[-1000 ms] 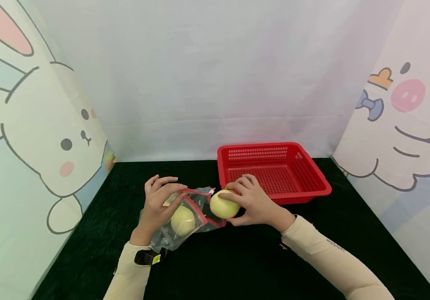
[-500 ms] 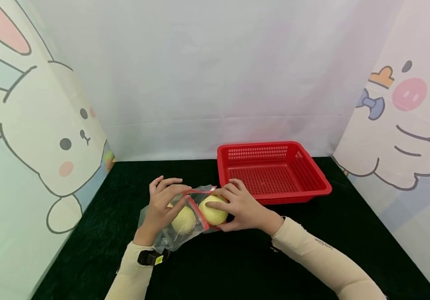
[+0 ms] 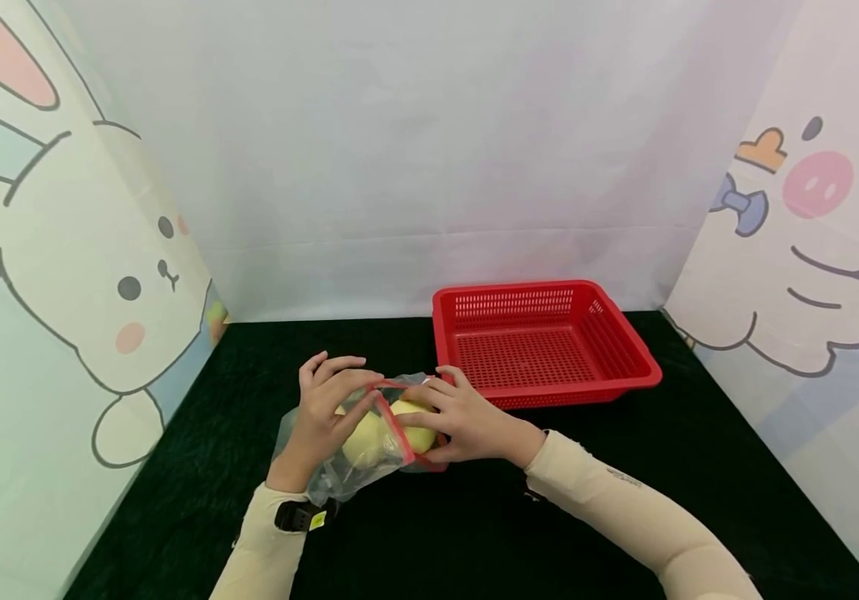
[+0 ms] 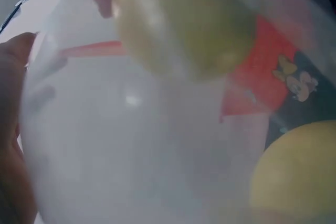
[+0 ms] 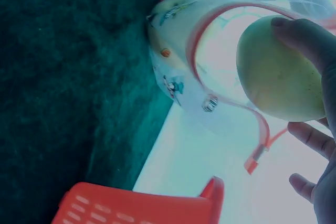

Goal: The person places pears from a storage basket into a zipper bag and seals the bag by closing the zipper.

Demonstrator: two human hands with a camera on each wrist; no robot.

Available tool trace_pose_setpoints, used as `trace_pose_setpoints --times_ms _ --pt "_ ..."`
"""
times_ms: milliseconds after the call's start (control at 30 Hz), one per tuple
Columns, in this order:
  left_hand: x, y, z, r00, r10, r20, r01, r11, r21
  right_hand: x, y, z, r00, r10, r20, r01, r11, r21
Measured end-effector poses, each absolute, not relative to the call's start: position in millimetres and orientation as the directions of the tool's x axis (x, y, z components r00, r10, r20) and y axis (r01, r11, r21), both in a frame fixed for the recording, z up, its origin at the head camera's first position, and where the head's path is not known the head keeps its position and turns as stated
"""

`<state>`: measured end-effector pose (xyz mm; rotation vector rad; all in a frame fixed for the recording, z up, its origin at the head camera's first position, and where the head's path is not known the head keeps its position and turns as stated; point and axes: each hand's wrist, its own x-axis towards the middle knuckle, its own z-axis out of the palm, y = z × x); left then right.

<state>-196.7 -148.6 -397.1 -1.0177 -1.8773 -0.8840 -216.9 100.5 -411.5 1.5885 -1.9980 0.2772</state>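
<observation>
My left hand (image 3: 320, 421) pinches the red-edged mouth of a clear plastic zip bag (image 3: 342, 482) between thumb and fingers, holding it apart. Inside the bag lies a round pale yellow fruit (image 3: 363, 442), seen through the film. A second round pale yellow fruit (image 5: 278, 72) is gripped by my right hand (image 3: 474, 423), with the thumb and fingers curled around it, at the bag's mouth. In the right wrist view the red zip strip (image 5: 195, 51) curves beside this fruit. The left wrist view looks through the blurry film, with one fruit (image 4: 184, 24) above and another (image 4: 299, 182) at lower right.
A red perforated plastic basket (image 3: 549, 393) stands behind and right of the bag, close to the right hand. Dark green cloth (image 3: 429, 542) covers the table. Pale curtains with cartoon animals (image 3: 137, 292) rise at the back and sides.
My right hand has carried its fruit leftward from beside the bag into the red-edged mouth, beside the other fruit. The left hand keeps its hold, nearly still.
</observation>
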Motion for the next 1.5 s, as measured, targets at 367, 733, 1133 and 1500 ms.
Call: trace_pose_setpoints --times_ms 367,733,1133,1500 --pt "-197.3 -149.8 -395.9 -0.310 0.288 0.906 0.889 0.426 0.168 -219.7 84.9 -434.3 -0.157 -0.857 0.491 -0.935 0.290 0.205" --pt "-194.5 -155.6 -392.2 -0.303 0.273 0.913 0.878 0.452 0.156 -211.5 82.8 -434.6 -0.326 -0.893 0.309 -0.899 0.395 0.191" --pt "-193.4 -157.6 -392.8 -0.311 0.275 0.910 0.872 0.464 0.158 -211.8 91.2 -433.4 -0.343 -0.893 0.290 -0.915 0.387 0.109" --pt "-193.5 -158.7 -390.4 -0.318 0.273 0.908 0.866 0.473 0.161 -208.6 112.2 -425.9 -0.295 -0.894 0.336 -0.946 0.323 0.028"
